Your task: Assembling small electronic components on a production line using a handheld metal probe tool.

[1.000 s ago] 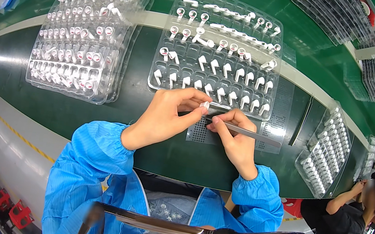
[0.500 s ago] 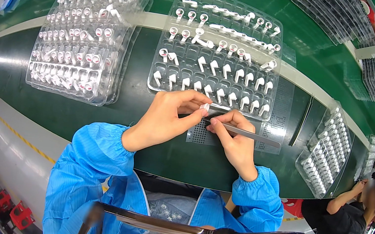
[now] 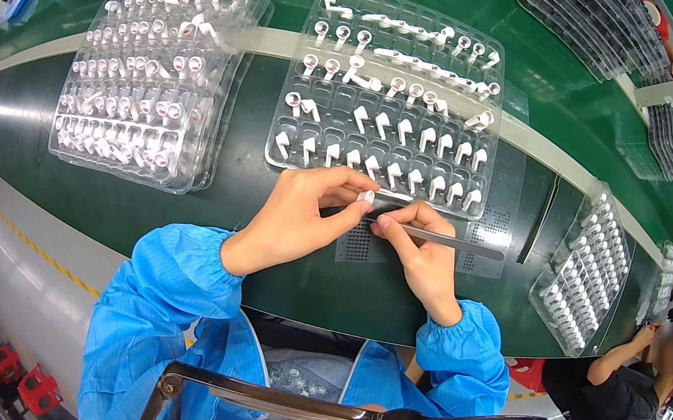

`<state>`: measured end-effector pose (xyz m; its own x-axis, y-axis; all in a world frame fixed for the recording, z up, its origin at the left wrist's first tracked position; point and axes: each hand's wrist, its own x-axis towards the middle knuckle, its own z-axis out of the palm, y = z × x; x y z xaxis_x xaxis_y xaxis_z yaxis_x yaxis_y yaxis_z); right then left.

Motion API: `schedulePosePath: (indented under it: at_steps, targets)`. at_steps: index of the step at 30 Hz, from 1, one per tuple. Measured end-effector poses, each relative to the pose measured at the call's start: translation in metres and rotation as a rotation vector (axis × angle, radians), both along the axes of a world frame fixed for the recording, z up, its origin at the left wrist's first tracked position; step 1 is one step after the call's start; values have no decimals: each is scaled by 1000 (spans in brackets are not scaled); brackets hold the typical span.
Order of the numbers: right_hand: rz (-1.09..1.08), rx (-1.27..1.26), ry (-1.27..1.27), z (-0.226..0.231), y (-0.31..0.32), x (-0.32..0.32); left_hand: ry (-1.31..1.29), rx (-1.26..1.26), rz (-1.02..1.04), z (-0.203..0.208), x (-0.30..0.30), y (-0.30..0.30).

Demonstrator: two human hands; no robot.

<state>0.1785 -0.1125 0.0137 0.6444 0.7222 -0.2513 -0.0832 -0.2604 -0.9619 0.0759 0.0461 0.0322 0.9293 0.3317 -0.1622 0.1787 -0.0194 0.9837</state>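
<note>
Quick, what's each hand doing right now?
Left hand: closed, pinching a small white piece between thumb and fingers.
Right hand: closed, holding flat metal tweezers.

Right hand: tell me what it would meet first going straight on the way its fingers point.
The right hand, holding grey tweezers, would probably first meet the small white piece pinched in the left hand, or that hand itself; depth is unclear from this view.

I pinch with my left hand (image 3: 300,211), thumb (image 3: 341,222) opposing fingers (image 3: 342,179); just beside it, my right hand (image 3: 424,253) curls in a thumb-and-forefinger grip.
</note>
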Motion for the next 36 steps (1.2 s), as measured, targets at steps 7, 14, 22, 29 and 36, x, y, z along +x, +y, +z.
schedulePosePath:
  at_steps: [7, 14, 22, 29, 36]
  targets:
    - [7, 82, 80, 1, 0, -1, 5, -7, 7, -2, -1, -1]
    - [35, 119, 76, 5, -2, -2, -18, 8, 2, 8, -3, -1]
    - [56, 111, 57, -2, -1, -2, -305, 985, 381, 8, 24, 50]
    - [77, 103, 66, -1, -1, -2, -134, 1056, 336, -4, 31, 54]
    - [88, 88, 69, -1, -1, -2, -91, 1089, 290, -4, 32, 53]
